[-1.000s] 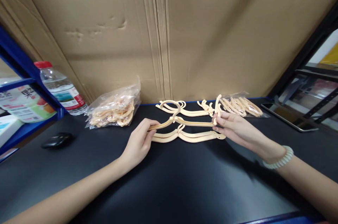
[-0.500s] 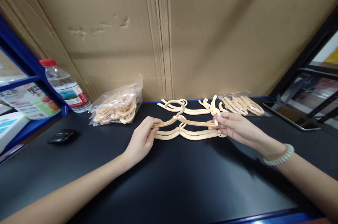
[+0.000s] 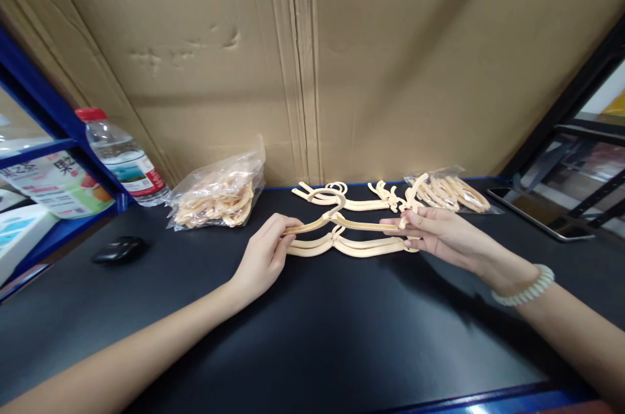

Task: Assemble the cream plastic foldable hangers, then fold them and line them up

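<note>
A beige clothes hanger (image 3: 366, 227) with a round hook is raised a little above the black tabletop, hook upward. My left hand (image 3: 263, 250) pinches its left end between thumb and fingers. At its right end my right hand (image 3: 434, 232) is closed around a small curved beige hanger piece (image 3: 418, 187), which leans up and to the right. Whether that piece is joined to the hanger is hidden by the fingers. Just beneath, more beige hangers (image 3: 312, 248) lie together on the table, their right end near my right fingers.
Behind lie further beige hangers (image 3: 364, 205) and loose curved pieces (image 3: 383, 193). Clear bags of beige parts sit left (image 3: 215, 199) and right (image 3: 446, 191). A water bottle (image 3: 122, 157), a black mouse (image 3: 120, 250) and a tablet-like device (image 3: 541, 215) flank them. Cardboard (image 3: 390, 62) walls the back.
The curved piece in my right hand has tipped over to the right, and that hand has shifted slightly rightward. My left hand keeps its hold on the hanger.
</note>
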A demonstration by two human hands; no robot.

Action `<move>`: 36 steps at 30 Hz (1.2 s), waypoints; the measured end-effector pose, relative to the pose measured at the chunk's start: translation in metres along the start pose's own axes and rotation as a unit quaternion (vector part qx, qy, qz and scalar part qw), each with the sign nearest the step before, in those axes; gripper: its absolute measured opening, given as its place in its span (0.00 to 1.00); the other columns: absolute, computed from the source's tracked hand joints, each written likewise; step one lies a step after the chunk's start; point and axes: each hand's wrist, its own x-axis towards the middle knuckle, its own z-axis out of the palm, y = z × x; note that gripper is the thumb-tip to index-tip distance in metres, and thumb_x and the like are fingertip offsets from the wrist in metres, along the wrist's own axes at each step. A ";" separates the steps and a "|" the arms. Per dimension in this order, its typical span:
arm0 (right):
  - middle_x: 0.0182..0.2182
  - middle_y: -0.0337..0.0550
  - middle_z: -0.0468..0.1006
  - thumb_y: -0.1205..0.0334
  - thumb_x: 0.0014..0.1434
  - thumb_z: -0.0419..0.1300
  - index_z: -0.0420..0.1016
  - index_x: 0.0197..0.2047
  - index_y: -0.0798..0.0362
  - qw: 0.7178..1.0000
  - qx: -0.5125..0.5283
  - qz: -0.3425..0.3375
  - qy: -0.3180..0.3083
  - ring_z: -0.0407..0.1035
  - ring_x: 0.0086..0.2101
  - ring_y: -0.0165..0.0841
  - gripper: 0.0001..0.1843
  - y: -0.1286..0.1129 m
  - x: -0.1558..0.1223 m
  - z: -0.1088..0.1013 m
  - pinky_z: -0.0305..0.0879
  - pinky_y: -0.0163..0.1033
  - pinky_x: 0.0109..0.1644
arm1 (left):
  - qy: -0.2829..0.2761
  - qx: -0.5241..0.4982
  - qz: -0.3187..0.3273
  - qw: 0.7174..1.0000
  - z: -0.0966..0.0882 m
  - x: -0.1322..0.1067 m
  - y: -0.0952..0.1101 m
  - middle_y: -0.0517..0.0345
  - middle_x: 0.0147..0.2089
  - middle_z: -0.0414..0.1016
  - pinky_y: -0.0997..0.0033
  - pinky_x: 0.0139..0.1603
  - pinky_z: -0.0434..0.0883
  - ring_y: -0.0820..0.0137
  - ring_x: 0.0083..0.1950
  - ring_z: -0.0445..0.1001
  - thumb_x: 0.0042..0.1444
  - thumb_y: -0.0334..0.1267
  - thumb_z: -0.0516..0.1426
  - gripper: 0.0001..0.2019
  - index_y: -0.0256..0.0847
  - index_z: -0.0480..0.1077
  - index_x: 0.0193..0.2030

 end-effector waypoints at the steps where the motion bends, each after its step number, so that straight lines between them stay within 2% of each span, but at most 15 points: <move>1: 0.40 0.50 0.81 0.56 0.54 0.67 0.73 0.30 0.55 1.000 0.007 0.003 0.001 0.76 0.42 0.38 0.11 0.000 -0.001 0.002 0.73 0.35 0.38 | -0.002 -0.002 0.000 1.000 0.000 0.000 0.000 0.55 0.42 0.70 0.68 0.45 0.69 0.67 0.44 0.71 0.64 0.30 0.48 0.09 0.41 0.66 0.46; 4: 0.37 0.51 0.81 0.56 0.52 0.69 0.74 0.30 0.55 1.000 0.013 0.009 0.017 0.77 0.41 0.39 0.12 -0.001 -0.002 0.005 0.74 0.39 0.46 | -0.005 -0.001 -0.002 1.000 0.000 0.001 0.000 0.56 0.41 0.70 0.69 0.45 0.68 0.68 0.43 0.71 0.64 0.29 0.48 0.09 0.41 0.66 0.46; 7: 0.33 0.50 0.81 0.57 0.49 0.71 0.73 0.28 0.55 1.000 0.019 0.012 0.018 0.78 0.41 0.40 0.13 -0.001 -0.001 0.005 0.74 0.40 0.49 | -0.003 -0.001 0.001 1.000 0.001 0.001 0.000 0.55 0.41 0.70 0.69 0.45 0.68 0.67 0.43 0.71 0.64 0.29 0.48 0.09 0.41 0.66 0.46; 13: 0.31 0.51 0.82 0.54 0.49 0.71 0.73 0.28 0.55 1.000 -0.003 0.020 0.014 0.77 0.42 0.42 0.15 0.000 0.000 0.003 0.76 0.37 0.45 | -0.011 -0.007 0.005 1.000 0.000 0.000 0.002 0.55 0.41 0.70 0.68 0.44 0.68 0.67 0.42 0.70 0.64 0.29 0.47 0.09 0.41 0.66 0.45; 18: 0.28 0.49 0.81 0.53 0.44 0.73 0.72 0.27 0.54 1.000 -0.015 0.020 0.019 0.78 0.38 0.42 0.18 0.000 0.001 0.004 0.77 0.37 0.43 | -0.014 -0.005 0.009 1.000 -0.001 0.000 0.002 0.55 0.41 0.70 0.68 0.44 0.69 0.67 0.42 0.70 0.64 0.29 0.47 0.09 0.41 0.66 0.46; 31: 0.23 0.39 0.76 0.51 0.41 0.75 0.69 0.28 0.54 0.991 -0.047 -0.081 0.097 0.78 0.29 0.39 0.22 0.005 0.000 0.017 0.77 0.44 0.41 | -0.017 0.007 0.010 1.000 0.000 0.000 0.004 0.54 0.40 0.70 0.68 0.42 0.69 0.67 0.41 0.71 0.64 0.30 0.46 0.10 0.41 0.66 0.46; 36: 0.24 0.39 0.76 0.51 0.42 0.74 0.68 0.29 0.53 0.985 -0.056 -0.111 0.116 0.78 0.29 0.36 0.21 0.006 0.001 0.017 0.75 0.39 0.37 | -0.011 0.013 0.008 1.000 0.001 -0.001 0.005 0.54 0.39 0.71 0.69 0.40 0.70 0.67 0.40 0.72 0.65 0.31 0.46 0.11 0.41 0.67 0.47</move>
